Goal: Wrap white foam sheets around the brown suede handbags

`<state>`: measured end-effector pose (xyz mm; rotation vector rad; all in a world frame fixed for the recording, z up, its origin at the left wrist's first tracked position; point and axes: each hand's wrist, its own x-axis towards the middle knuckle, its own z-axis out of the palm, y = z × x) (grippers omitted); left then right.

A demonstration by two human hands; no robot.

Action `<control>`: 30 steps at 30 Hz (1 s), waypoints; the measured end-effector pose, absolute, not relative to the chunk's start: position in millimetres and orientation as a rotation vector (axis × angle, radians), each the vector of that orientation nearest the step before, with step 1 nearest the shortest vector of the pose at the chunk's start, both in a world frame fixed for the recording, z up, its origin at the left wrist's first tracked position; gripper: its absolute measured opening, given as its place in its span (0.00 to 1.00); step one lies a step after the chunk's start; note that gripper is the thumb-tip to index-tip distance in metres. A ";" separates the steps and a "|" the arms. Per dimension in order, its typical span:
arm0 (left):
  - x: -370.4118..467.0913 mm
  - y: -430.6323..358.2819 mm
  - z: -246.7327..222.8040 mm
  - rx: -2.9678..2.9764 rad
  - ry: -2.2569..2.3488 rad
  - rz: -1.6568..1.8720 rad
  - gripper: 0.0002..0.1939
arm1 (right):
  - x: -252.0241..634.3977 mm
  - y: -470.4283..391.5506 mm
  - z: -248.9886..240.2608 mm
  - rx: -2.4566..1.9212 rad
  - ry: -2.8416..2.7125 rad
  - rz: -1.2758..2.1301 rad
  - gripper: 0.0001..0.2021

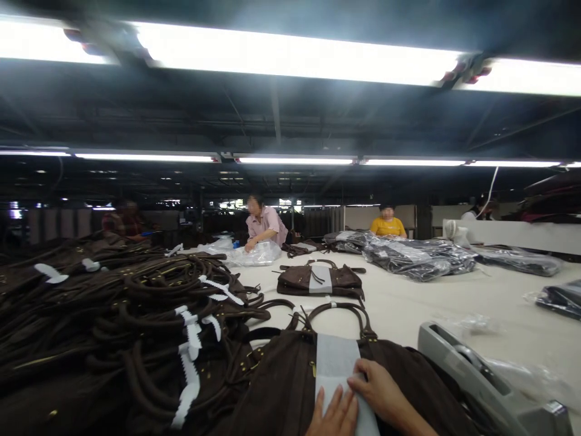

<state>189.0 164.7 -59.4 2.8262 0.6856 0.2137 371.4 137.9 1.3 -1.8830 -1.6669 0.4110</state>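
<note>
A dark brown handbag [276,378] lies in front of me with its looped handles toward the far side. Down its middle runs a pale grey paper strip [336,357]. My left hand [334,415] rests on the lower part of the strip, its fingers spread and flat. Just to its right, my right hand [381,390] has its thumb and fingers closed at the strip's right edge. A second brown handbag [290,281] with a similar grey band sits farther up the table.
Brown bags with white tags form a large pile [91,339] at the left. A grey tape dispenser [490,375] stands at the right on the pale table [408,303]. Plastic-wrapped bags [417,257] lie beyond. People work at the far side.
</note>
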 end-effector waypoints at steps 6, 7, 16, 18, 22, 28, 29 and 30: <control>182.6 168.2 -62.7 2.839 0.803 0.283 0.27 | 359.3 144.6 -9.5 -1.818 -1.673 0.335 0.07; 181.5 167.8 -61.5 2.833 0.796 0.277 0.27 | 357.3 145.1 -11.0 -1.839 -1.660 0.326 0.06; 179.5 166.1 -63.2 2.830 0.684 0.217 0.28 | 356.6 135.8 -4.2 -2.113 -1.487 0.030 0.11; 179.7 169.0 -67.8 2.844 0.681 0.234 0.27 | 364.2 133.9 -0.8 -2.194 -1.394 0.046 0.13; 179.0 171.1 -70.1 2.868 0.682 0.276 0.26 | 374.1 133.7 2.8 -2.188 -1.331 0.185 0.13; 175.3 157.4 -50.1 2.832 0.662 0.187 0.28 | 371.9 136.5 5.3 -2.070 -1.244 0.476 0.18; 174.8 156.0 -47.9 2.824 0.667 0.182 0.28 | 371.3 137.5 4.0 -2.032 -1.241 0.552 0.20; 174.3 155.2 -46.4 2.822 0.669 0.184 0.28 | 370.7 138.7 2.0 -1.997 -1.235 0.607 0.21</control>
